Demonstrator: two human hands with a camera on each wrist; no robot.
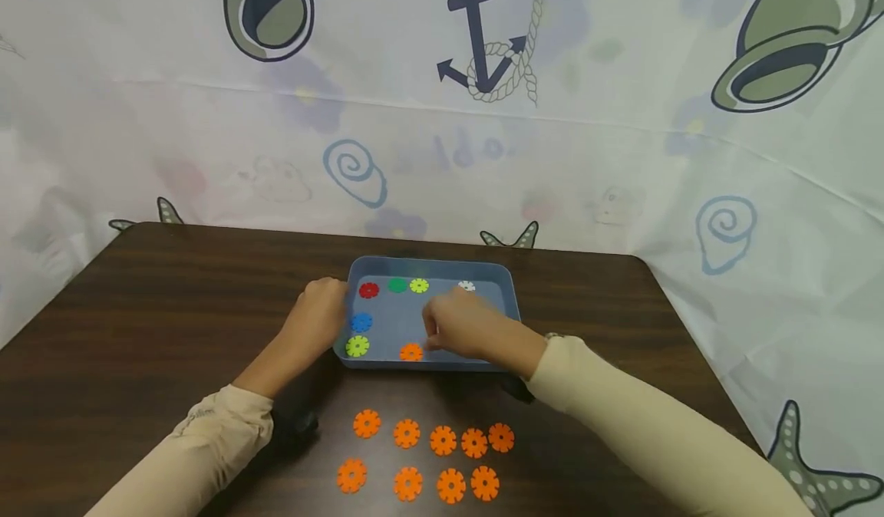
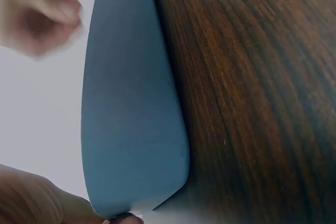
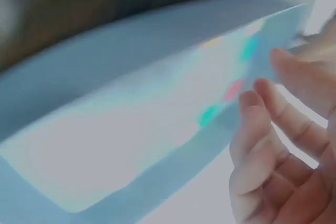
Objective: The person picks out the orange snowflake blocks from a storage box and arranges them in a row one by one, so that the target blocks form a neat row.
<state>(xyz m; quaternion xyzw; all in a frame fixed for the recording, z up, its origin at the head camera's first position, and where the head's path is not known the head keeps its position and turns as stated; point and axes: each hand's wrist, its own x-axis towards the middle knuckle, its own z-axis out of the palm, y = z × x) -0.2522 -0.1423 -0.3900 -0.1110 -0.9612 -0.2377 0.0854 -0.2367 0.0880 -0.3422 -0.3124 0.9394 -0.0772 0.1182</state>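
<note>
My left hand point(image 1: 321, 310) holds the left end of a blue-grey tray point(image 1: 442, 265). In the left wrist view, its fingers point(image 2: 68, 208) meet the tray's end wall point(image 2: 131, 103). Over the right half of the tray hovers my right hand point(image 1: 463, 324), its fingers loosely bent. No piece shows between thumb and fingertips point(image 3: 251, 98) in the blurred right wrist view. Inside the tray lie notched discs: red point(image 1: 369, 291), green point(image 1: 397, 285), blue point(image 1: 361, 322), white point(image 1: 466, 286), an orange disc point(image 1: 411, 352) near the front wall, and two yellow-green ones, one at the front left point(image 1: 357, 346).
In front of the tray, several orange notched discs point(image 1: 407, 484) lie in two rough rows on the dark wooden table point(image 1: 173, 333). Behind the table hangs a pale printed cloth point(image 1: 428, 164). Dark objects sit under both wrists.
</note>
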